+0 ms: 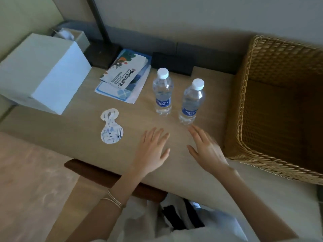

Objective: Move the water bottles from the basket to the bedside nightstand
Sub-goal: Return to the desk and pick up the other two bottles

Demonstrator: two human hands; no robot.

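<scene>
Though dim, wooden nightstand (70, 133), grey wall (192, 18).

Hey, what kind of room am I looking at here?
Probably a hotel bedroom, though that's a guess. A wooden nightstand carries a capped water bottle and a second bottle, a stack of printed brochures, and a door-hanger card lying flat.

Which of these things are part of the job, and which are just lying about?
Part of the job: left clear plastic water bottle, right clear plastic water bottle, brown woven wicker basket, light wooden nightstand.
Just lying about: white square box, printed paper leaflets, white paper tag.
</scene>
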